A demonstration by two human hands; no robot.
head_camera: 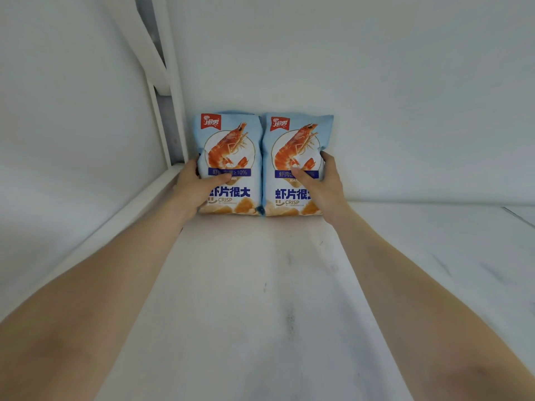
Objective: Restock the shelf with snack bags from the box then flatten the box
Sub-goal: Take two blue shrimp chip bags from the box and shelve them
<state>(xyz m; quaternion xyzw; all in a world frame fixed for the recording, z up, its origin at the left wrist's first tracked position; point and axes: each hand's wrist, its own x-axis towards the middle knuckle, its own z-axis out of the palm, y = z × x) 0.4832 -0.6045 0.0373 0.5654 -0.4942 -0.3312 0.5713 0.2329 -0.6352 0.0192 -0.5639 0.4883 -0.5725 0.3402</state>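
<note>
left grip [195,185] holding left bag [231,140] | right grip [322,185] holding right bag [298,140] | upright, touching, on shelf [260,285] — both read "crisp"

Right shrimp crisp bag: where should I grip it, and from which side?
Take the right bag by its free right edge at mid-height, coming from the right, thumb on the front, as the right hand does. It stands upright, its left edge against the left bag, so that side looks blocked.
</note>
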